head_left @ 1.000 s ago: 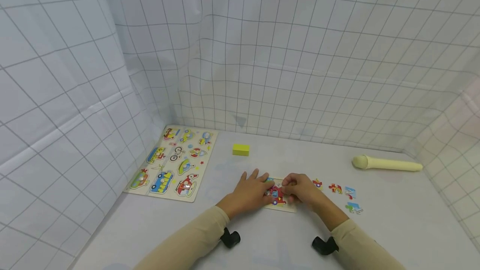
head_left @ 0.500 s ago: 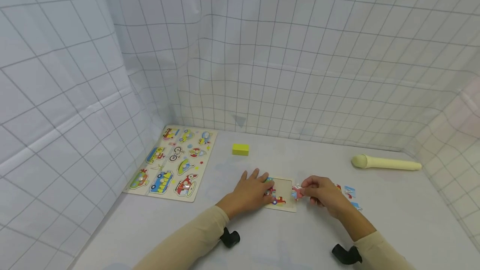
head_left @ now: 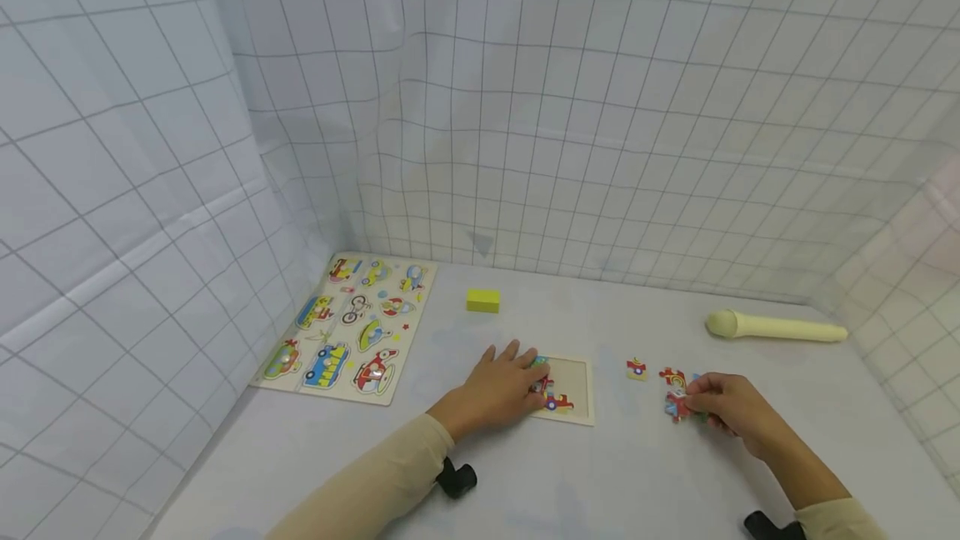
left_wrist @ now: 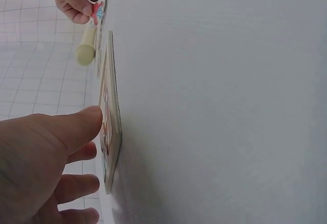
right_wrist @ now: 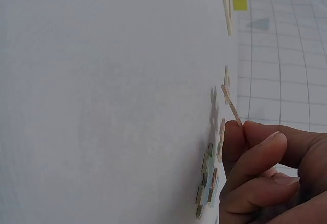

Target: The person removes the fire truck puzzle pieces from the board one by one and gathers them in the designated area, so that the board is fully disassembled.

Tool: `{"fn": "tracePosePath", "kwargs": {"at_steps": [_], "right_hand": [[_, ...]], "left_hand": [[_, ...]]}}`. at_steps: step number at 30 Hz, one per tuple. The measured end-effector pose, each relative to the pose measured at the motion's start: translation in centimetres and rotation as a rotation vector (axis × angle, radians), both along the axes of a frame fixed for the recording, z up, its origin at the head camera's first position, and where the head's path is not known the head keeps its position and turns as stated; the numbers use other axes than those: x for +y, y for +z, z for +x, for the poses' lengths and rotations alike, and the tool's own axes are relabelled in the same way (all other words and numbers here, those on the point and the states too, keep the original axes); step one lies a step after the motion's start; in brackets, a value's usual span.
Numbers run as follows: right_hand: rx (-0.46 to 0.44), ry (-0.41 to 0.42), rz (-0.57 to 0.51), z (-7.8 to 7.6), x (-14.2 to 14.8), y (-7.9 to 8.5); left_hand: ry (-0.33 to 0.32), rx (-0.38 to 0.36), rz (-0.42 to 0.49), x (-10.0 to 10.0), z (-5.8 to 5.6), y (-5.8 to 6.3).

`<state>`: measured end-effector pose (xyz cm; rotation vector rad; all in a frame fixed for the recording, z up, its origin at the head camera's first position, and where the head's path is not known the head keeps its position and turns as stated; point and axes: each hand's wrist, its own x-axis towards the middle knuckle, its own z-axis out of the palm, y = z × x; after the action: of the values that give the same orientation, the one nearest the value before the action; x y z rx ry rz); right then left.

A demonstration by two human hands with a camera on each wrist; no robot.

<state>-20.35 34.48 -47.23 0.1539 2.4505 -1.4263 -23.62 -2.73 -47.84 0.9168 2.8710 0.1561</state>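
Observation:
My left hand (head_left: 498,388) lies with fingers spread over the left side of a small wooden jigsaw tray (head_left: 576,373). Red-and-blue picture pieces show in the tray beside the fingertips, while its right part shows bare wood. To the right, my right hand (head_left: 733,408) pinches a red-and-blue jigsaw piece (head_left: 677,407) between thumb and index finger. In the right wrist view this held piece (right_wrist: 234,109) is tilted, raised off the table. Loose nearby are a red-and-yellow piece (head_left: 637,369) and another red piece (head_left: 672,377). Further pieces (right_wrist: 204,180) lie under the right hand, mostly hidden from the head view.
A larger vehicle-picture board (head_left: 400,357) lies at the left by the gridded curtain (head_left: 562,148). Behind the tray sits a yellow block (head_left: 483,301). A pale yellow stick with a rounded end (head_left: 787,328) lies at the back right.
From over the tray, the right hand has moved right, carrying the jigsaw piece out to the loose pieces. The tray's right part is now uncovered. The left hand has stayed put.

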Motion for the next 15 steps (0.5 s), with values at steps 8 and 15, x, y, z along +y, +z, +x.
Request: {"fn": "tracePosePath", "kwargs": {"at_steps": [8,15], "right_hand": [[0.028,-0.005,0.078,-0.06,0.24,-0.32],[0.09,-0.01,0.143,-0.04,-0.3,-0.3]], "left_hand": [[-0.007,0.019,-0.007,-0.25,-0.09,0.48],[-0.006,0.037,-0.002,-0.55,-0.11,0.3]]}}
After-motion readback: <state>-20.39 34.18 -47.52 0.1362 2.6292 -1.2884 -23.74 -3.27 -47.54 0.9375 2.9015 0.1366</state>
